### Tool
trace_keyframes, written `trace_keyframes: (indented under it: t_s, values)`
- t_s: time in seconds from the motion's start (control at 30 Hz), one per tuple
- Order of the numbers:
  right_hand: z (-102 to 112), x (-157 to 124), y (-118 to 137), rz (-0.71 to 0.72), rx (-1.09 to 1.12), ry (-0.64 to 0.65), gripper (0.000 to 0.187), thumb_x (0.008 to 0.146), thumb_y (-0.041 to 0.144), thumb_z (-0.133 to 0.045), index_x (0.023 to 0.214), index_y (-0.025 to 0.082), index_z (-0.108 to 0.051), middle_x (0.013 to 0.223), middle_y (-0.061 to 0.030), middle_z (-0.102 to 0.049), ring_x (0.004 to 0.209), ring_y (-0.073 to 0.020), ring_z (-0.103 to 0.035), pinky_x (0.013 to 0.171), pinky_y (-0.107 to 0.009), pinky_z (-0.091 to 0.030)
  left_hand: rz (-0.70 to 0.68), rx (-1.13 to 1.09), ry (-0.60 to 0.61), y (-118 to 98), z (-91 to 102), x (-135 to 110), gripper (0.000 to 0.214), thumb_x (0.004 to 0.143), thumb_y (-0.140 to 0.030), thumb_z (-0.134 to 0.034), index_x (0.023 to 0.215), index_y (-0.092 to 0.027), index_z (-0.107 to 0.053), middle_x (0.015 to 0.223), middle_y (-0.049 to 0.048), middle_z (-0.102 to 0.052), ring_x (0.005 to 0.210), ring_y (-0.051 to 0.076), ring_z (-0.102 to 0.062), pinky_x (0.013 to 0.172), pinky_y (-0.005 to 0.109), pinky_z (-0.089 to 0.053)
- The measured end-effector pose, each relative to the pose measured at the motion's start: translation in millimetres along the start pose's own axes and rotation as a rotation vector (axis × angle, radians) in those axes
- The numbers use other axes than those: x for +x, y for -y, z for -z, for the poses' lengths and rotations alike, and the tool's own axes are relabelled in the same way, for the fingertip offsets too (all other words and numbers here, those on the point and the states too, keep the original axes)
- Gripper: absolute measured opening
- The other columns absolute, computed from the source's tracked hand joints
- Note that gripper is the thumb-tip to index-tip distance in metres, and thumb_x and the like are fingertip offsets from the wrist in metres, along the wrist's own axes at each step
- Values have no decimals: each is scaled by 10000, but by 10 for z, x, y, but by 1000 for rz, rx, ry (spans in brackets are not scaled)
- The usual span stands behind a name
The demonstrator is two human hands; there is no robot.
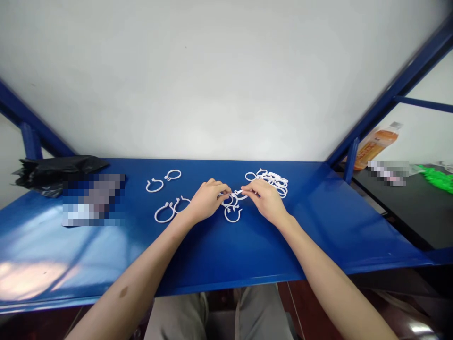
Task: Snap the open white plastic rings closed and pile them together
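Observation:
On the blue table (219, 255), my left hand (207, 200) and my right hand (265, 200) meet at the middle, both pinching a white plastic ring (236, 195) between their fingertips. Another white ring (232, 215) lies just below the hands. A heap of white rings (273, 182) sits beyond my right hand. Separate rings lie to the left: one (155, 186), one (172, 175), one (164, 213) and one (181, 203) beside my left wrist.
A black plastic bag (56, 172) lies at the table's far left, with a blurred-out item (94, 198) next to it. A white wall stands behind. To the right, a dark bench (417, 208) holds an orange bottle (377, 144) and green parts (439, 178). Blue frame struts rise at both sides.

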State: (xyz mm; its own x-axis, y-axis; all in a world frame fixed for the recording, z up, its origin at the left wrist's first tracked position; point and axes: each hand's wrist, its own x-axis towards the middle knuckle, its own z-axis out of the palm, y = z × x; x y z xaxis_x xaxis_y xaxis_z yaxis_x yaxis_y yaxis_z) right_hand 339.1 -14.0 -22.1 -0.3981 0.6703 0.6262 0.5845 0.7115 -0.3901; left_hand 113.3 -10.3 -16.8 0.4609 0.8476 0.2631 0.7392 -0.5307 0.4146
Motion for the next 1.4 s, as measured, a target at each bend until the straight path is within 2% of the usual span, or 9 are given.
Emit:
trace_keyframes:
  t_s: [0.23, 0.43, 0.53, 0.6, 0.77, 0.97, 1.1, 1.23, 1.4]
  values:
    - [42, 8, 27, 27, -179, 105, 208, 1011, 258, -530, 933, 238, -722, 908, -65, -703, 868, -219, -606, 761, -363, -509, 7, 22, -84, 9, -17, 4, 257, 984, -227, -473, 975, -251, -729, 983, 34, -750, 946, 227, -589, 851, 381, -438]
    - [39, 6, 33, -87, -90, -26, 166, 995, 315, -565, 931, 233, -694, 901, -60, -701, 824, -212, -639, 759, -353, -522, -2, 79, -151, -24, 2, -18, 334, 984, -192, -433, 1107, -242, -739, 1103, 59, -750, 1020, 249, -577, 888, 419, -434]
    - [-17, 0, 86, -137, -7, -112, 146, 979, 326, -592, 914, 225, -675, 844, -44, -701, 728, -191, -641, 699, -327, -523, 6, -73, -178, -124, 23, -16, 265, 982, -322, -513, 1111, -244, -731, 1097, 48, -755, 1034, 236, -594, 933, 409, -454]
    - [-73, -8, 136, -140, 42, -145, 146, 973, 320, -598, 891, 218, -663, 811, -34, -694, 699, -179, -634, 677, -312, -518, 48, -199, -187, -191, 24, -12, 234, 969, -358, -548, 1045, -245, -738, 1008, 29, -764, 960, 210, -625, 887, 356, -485]
    - [-194, -59, 232, -146, 96, -135, 205, 994, 348, -555, 861, 226, -653, 777, -21, -661, 668, -162, -607, 645, -295, -499, 155, -328, -280, -268, -24, -43, 189, 953, -250, -554, 922, -245, -741, 891, 2, -746, 804, 161, -644, 763, 273, -503]
    - [-197, -93, 248, -104, 90, -87, 241, 1016, 360, -513, 878, 238, -668, 791, -25, -658, 693, -167, -612, 670, -299, -504, 82, -276, -324, -307, -55, -86, 214, 961, -203, -514, 908, -232, -719, 880, 19, -725, 841, 163, -655, 787, 271, -505]
    - [-78, -20, 143, -109, 9, -87, 200, 1007, 348, -525, 947, 243, -684, 891, -51, -689, 813, -200, -646, 770, -332, -519, -8, -136, -266, -249, -46, -46, 232, 994, -266, -492, 1065, -217, -707, 987, 48, -741, 930, 200, -624, 849, 325, -494]
    - [195, 9, -137, -330, -252, -184, 255, 985, 347, -504, 923, 200, -702, 962, -97, -663, 743, -206, -626, 761, -364, -512, -32, 110, -173, -102, -47, -42, 369, 950, -134, -443, 1232, -207, -669, 1177, 88, -705, 1049, 261, -565, 908, 415, -451]
    - [480, -63, -475, -518, -447, -209, 204, 917, 272, -527, 927, 167, -700, 872, -101, -669, 771, -238, -622, 778, -384, -491, 18, 211, -64, 14, -47, -67, 348, 905, -85, -461, 1074, -232, -727, 1169, 84, -700, 1070, 288, -543, 876, 433, -429]
